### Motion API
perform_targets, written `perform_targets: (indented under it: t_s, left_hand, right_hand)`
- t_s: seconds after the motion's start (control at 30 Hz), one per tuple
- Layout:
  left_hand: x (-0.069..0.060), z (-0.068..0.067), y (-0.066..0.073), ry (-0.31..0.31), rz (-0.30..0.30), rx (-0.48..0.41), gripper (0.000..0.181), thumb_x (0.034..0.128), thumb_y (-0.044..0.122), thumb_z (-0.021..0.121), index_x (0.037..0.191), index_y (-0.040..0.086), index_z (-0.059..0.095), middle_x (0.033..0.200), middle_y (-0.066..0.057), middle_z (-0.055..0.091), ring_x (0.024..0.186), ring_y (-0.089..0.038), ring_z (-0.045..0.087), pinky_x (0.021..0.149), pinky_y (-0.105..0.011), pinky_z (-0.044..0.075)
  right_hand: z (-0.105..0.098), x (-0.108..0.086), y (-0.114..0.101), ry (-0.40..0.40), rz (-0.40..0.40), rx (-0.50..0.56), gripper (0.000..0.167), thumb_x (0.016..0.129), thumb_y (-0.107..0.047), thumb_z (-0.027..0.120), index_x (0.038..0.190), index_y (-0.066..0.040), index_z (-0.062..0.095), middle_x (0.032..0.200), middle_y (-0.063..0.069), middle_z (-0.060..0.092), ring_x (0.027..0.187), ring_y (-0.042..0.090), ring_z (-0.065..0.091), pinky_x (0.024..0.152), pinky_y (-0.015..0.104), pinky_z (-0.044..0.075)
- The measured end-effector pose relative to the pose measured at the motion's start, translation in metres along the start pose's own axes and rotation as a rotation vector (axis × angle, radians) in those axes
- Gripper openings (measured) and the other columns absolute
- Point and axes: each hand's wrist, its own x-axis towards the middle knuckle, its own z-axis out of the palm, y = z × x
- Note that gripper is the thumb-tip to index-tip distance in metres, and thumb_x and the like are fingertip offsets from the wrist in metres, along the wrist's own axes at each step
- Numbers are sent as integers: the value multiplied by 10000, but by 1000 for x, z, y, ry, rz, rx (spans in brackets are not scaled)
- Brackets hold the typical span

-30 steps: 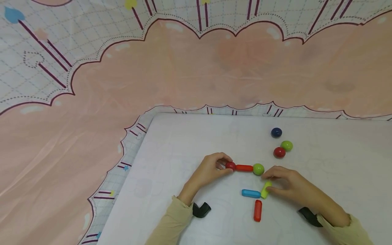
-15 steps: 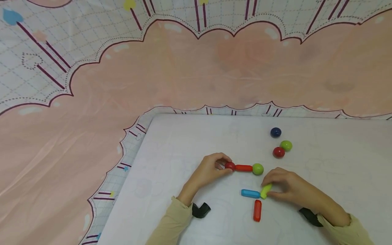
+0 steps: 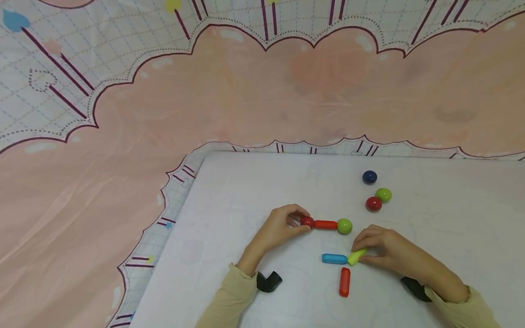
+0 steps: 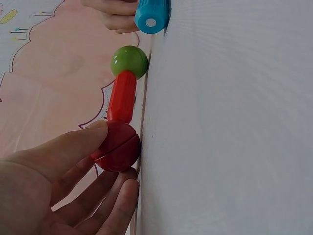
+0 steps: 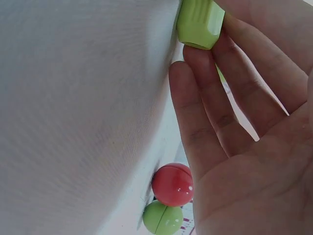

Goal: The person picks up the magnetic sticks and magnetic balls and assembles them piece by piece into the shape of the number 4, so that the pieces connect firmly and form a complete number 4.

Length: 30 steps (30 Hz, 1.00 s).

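Note:
In the head view, my left hand (image 3: pixel 280 226) pinches a red ball (image 3: pixel 307 222) between thumb and fingers. That ball joins one end of a red stick (image 3: pixel 326 224), and a green ball (image 3: pixel 345 226) sits at its other end. My right hand (image 3: pixel 389 246) pinches a yellow-green stick (image 3: pixel 356 257), whose near end meets a blue stick (image 3: pixel 334 258). A ridged side of the yellow-green stick (image 5: pixel 200 22) shows in the right wrist view. The left wrist view shows a pale round spot on the end of the blue stick (image 4: pixel 151 22).
Below the blue stick lies a loose red stick (image 3: pixel 345 282). Farther back on the white tabletop (image 3: pixel 246 182) are a dark blue ball (image 3: pixel 370 177), another green ball (image 3: pixel 383 195) and another red ball (image 3: pixel 373 204), the last two touching. A patterned peach cloth (image 3: pixel 262 100) lies beyond the tabletop.
My right fingers have come down from near the green ball onto the yellow-green stick. That stick has turned to lie more nearly in line with the blue one. My left hand stays almost still.

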Motion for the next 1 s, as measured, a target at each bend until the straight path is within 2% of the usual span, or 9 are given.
perform_targets:
  t_s: [0.37,0.63,1.0]
  left_hand:
    - [-1,-1,1,-7,-7,-12,286,855,111,785,1123,83,690,1052,-28,717,941,-118,659,816,-215,540]
    - [-1,0,2,-3,-5,-18,280,855,100,782,1120,85,693,1052,-22,716,954,-136,662,822,-228,545]
    - [0,-1,3,-5,0,-19,279,855,94,781,1120,81,693,1054,-26,715,954,-138,661,816,-224,544]
  right_hand:
    - [1,-1,1,18,2,-8,202,807,-163,820,980,-250,759,988,-164,663,937,14,575,826,194,510]
    - [4,-1,1,54,23,-14,283,784,-95,826,983,-276,739,963,-196,649,901,-7,567,794,181,511]
    - [2,-1,0,71,11,-7,235,819,-125,807,1000,-259,740,972,-179,654,903,2,579,796,170,510]
